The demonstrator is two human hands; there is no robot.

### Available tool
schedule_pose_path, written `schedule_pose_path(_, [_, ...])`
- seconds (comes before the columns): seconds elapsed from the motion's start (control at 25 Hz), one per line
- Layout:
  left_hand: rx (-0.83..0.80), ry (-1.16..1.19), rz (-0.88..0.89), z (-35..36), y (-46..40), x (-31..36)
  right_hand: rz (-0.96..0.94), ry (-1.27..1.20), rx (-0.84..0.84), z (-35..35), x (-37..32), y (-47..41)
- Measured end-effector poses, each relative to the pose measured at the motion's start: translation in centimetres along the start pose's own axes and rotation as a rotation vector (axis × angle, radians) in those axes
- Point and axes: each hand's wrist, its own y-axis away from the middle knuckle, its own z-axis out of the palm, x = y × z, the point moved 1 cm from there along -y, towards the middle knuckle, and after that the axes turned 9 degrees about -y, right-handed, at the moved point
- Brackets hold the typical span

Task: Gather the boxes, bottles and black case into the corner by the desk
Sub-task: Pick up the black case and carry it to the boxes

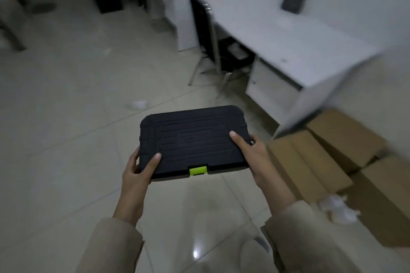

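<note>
Carrying the black case [192, 142] flat between both hands, lime latch [198, 171] turned toward the body, above a tiled floor [66, 99]. Left hand [138, 169] clamped on the near-left corner, thumb on the lid, fingers [133, 157] curled round the edge; right hand [253, 157] gripping the right side the same way, thumb stretched across the ribbed top. Held clear of the floor, well short of the table [288, 42] at right.

Judged mid-transfer: case in hand, not yet set down. Stacked against the table's end panel at lower right, several cardboard boxes [310, 157], seemingly the gathering corner, though blurred at the frame's edge and hard to read. Crumpled white paper [337, 208] lying on the nearest box. No bottles in view.

Next, most likely, a swing to the right and a lowering onto or beside the boxes, keeping the case level, then easing both grips off. A black chair [213, 35] tucked under the table, clear of that path.
</note>
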Motion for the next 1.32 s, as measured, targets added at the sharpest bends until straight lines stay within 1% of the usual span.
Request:
schedule_pose_path(0.12, [-0.229,-0.046,0.03,9.8,0.2,1.1,-0.033,-0.1,0.225,-10.1,-1.6,0.6])
schedule_pose_path(0.28, [-0.482,-0.1,0.036,23.1,3.0,1.3,-0.035,-0.196,0.472,-23.6,-2.1,2.2])
schedule_pose_path(0.48, [-0.747,-0.182,0.028,38.3,7.9,0.6,-0.055,-0.317,0.714,-38.1,-2.3,4.7])
schedule_pose_path(0.6, [-0.873,-0.235,0.021,45.3,10.6,-0.1,-0.07,-0.387,0.824,-44.5,-1.5,6.1])
schedule_pose_path(0.76, [-0.996,-0.303,0.024,52.2,12.5,-0.9,-0.02,-0.475,0.919,-49.8,0.3,6.8])
schedule_pose_path(1.12, [-1.252,-0.615,0.018,66.2,13.3,-2.2,0.013,-0.678,1.201,-56.8,2.2,5.7])
schedule_pose_path(1.24, [-1.359,-0.666,-0.005,70.3,14.0,-3.7,0.054,-0.718,1.281,-58.9,3.3,5.5])
schedule_pose_path(1.32, [-1.41,-0.727,-0.001,72.6,14.6,-5.8,0.1,-0.759,1.337,-60.0,5.3,5.3])
